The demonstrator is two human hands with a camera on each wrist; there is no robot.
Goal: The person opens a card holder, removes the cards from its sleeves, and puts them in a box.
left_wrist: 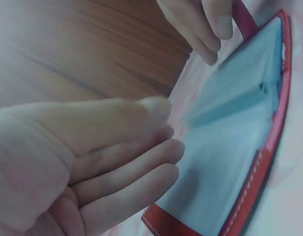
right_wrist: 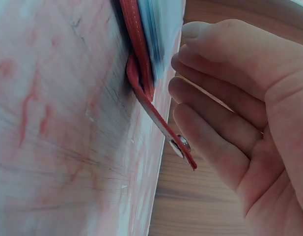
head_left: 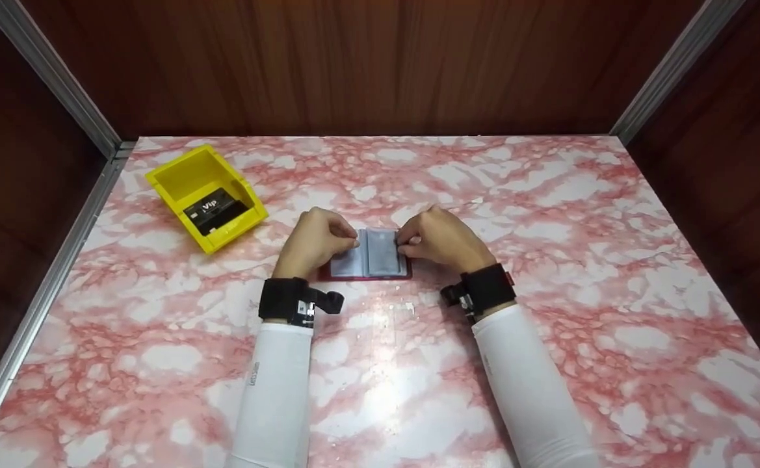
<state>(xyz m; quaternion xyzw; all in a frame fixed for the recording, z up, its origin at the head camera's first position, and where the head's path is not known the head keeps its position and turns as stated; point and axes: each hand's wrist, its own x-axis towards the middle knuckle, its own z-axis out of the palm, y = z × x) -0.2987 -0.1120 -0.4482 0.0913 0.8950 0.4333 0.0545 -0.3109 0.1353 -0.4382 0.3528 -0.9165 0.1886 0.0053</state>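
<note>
A small red card holder (head_left: 380, 279) lies spread on the table with its clear plastic sleeves (head_left: 383, 253) facing up. My left hand (head_left: 318, 237) is at its left side, thumb and fingertips close together over the sleeves; in the left wrist view nothing shows between them. At the opposite side, the right hand (head_left: 441, 237) has its thumb and bent fingers right at the sleeves' outer edge. Seen from the right wrist, a red strap (right_wrist: 161, 125) with a metal snap (right_wrist: 180, 145) sticks out from the holder below those fingers (right_wrist: 215, 132).
A yellow bin (head_left: 204, 146) stands at the back left, with black cards (head_left: 217, 209) inside, one marked Vip. The pink and white marbled table (head_left: 581, 260) is bordered by dark wood panels (head_left: 380, 65) and metal rails (head_left: 54, 71).
</note>
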